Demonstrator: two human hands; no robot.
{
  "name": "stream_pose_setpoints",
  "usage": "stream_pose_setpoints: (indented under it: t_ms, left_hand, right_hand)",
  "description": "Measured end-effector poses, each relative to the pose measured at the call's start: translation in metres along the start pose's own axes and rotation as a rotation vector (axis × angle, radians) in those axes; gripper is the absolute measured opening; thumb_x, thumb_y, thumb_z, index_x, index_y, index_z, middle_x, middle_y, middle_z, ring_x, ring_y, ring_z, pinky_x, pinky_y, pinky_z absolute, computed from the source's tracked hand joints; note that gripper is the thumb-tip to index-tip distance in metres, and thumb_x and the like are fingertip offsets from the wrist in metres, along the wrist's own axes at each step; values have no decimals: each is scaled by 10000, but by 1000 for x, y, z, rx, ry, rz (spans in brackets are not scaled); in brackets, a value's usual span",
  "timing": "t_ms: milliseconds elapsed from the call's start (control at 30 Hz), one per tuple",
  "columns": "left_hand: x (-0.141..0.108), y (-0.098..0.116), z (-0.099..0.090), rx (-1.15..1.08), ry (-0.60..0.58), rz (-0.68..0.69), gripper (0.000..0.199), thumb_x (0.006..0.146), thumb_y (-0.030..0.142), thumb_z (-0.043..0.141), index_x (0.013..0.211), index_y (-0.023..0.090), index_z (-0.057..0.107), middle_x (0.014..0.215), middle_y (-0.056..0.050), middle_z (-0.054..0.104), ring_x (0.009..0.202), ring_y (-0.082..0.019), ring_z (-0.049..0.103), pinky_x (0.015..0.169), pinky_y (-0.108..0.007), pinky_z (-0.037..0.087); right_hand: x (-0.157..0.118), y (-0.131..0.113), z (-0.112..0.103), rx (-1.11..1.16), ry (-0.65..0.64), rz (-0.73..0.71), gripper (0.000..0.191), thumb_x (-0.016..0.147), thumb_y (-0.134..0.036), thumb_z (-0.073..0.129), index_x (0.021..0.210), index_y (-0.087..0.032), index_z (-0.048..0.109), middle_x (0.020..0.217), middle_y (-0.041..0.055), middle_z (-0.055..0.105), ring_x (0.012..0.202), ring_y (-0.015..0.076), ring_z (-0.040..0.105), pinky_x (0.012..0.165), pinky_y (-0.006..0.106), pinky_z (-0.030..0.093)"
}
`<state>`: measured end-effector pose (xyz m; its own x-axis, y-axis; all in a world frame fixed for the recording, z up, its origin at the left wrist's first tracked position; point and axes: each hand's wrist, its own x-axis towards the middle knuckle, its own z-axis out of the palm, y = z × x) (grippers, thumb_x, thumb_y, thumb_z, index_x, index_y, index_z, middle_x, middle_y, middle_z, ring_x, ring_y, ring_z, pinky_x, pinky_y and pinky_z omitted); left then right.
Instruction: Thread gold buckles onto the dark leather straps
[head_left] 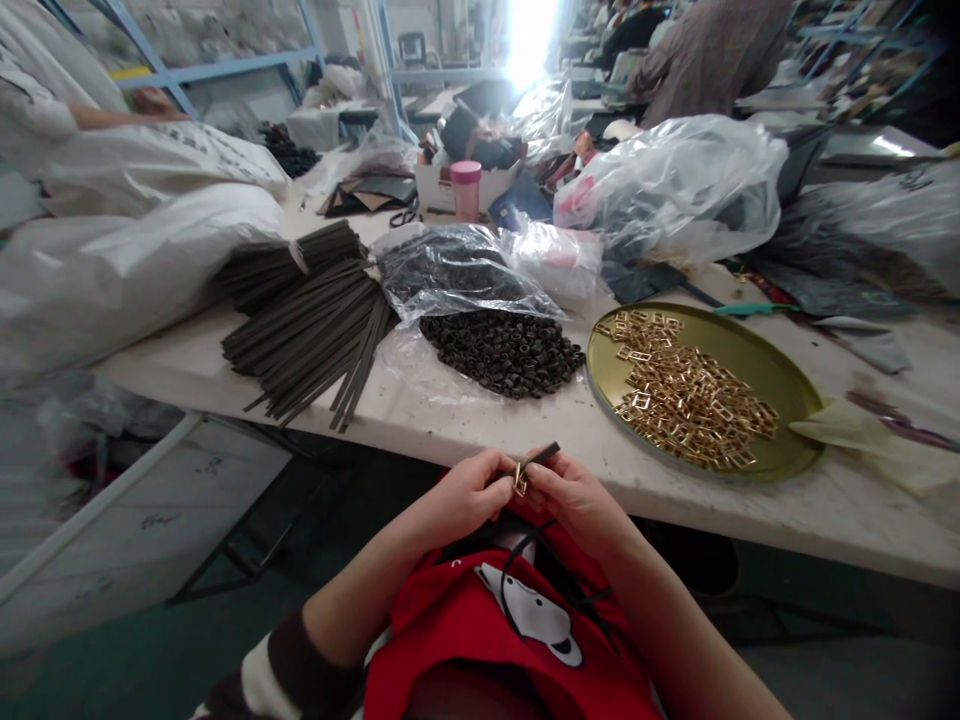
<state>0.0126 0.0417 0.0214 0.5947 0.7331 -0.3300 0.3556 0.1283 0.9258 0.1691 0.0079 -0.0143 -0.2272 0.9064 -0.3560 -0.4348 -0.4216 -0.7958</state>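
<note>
Just in front of the table edge, my left hand (476,490) and my right hand (574,492) meet over a small gold buckle (519,480). A narrow dark strap (543,453) runs at the buckle, its short end sticking up past my right fingers. The left thumb and fingertips pinch the buckle, while the right ones press on the strap. Where strap and buckle join is partly hidden by the fingers. More thin dark strap hangs below, over a red apron (450,620).
Bundled dark strips (307,320) lie left on the white table (360,405). Beside them is a pile of small dark loops (502,352) under a clear plastic bag (465,265). At right, a round gold tray (780,370) holds many gold buckles (690,400). A pink-lidded jar (466,190) stands behind.
</note>
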Motion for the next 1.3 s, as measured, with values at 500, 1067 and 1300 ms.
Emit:
stream_pose_setpoints:
  t_ms: [500, 1067, 1300]
  left_hand:
    - [9, -3, 0, -178, 80, -41, 205, 747, 337, 538, 766, 134, 521, 654, 14, 557, 534, -81, 455, 498, -194, 338]
    - [-12, 10, 2, -263, -35, -166, 144, 704, 276, 544, 695, 137, 510, 550, 43, 503, 493, -58, 408, 490, -182, 277]
    - [-11, 3, 7, 13, 23, -104, 140, 709, 279, 509, 726, 143, 536, 598, 32, 517, 554, -96, 460, 525, -201, 346]
  right_hand:
    - [-4, 6, 8, -881, 369, -683, 31, 786, -246, 555, 795, -224, 574, 730, 25, 587, 682, 169, 541, 644, 296, 407]
    - [-21, -23, -2, -415, -135, -108, 233, 770, -431, 573, 813, -207, 623, 666, -2, 574, 644, 131, 538, 631, 267, 445]
    - [-22, -19, -7, -397, -138, -27, 234, 725, -411, 633, 790, -188, 608, 670, -10, 584, 643, 123, 538, 634, 259, 435]
